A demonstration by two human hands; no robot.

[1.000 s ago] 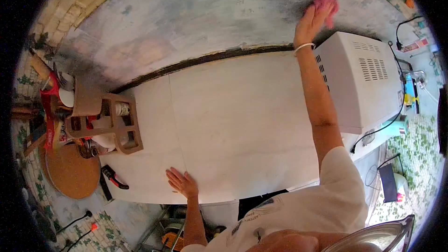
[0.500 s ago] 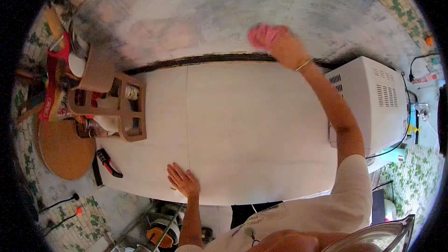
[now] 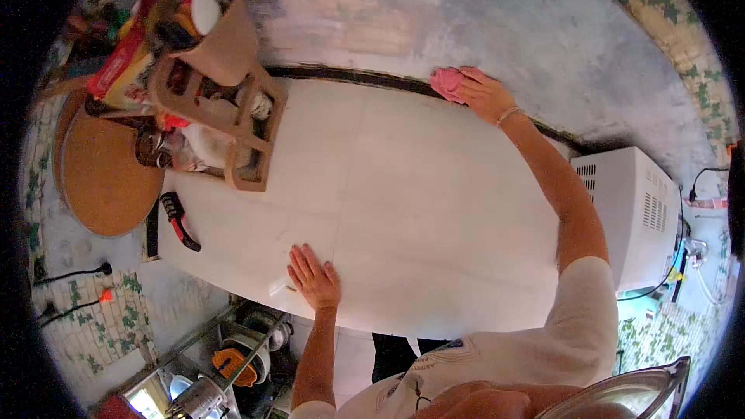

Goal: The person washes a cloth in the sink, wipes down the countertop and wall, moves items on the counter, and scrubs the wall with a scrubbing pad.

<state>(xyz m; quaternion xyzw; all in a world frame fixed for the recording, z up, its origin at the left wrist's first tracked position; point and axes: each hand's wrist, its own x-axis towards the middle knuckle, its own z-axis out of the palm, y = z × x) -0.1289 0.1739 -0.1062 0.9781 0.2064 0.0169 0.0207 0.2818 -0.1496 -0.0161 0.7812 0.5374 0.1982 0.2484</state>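
Observation:
My right hand [image 3: 487,96] presses a crumpled pink cloth [image 3: 447,84] low on the mottled grey wall [image 3: 497,23], just above the dark strip along the back of the white table [image 3: 419,186]. Its fingers lie over the cloth's right side, and part of the cloth is hidden under them. Down at the table's near edge, my left hand [image 3: 317,279] rests flat with its fingers stretched out and nothing in it. A tiny brownish bit [image 3: 291,289] lies beside that hand.
A brown organizer [image 3: 252,136] with jars and packets stands at the table's left end. Near it are a black and red knife sharpener [image 3: 180,221] and round brown boards [image 3: 109,171]. On the right stands a white microwave [image 3: 632,209]. A rack with pots [image 3: 248,357] is below left.
The pink cloth and my right hand have moved down the wall to the dark strip. My left hand stays flat on the table. The camera view has turned and shifted.

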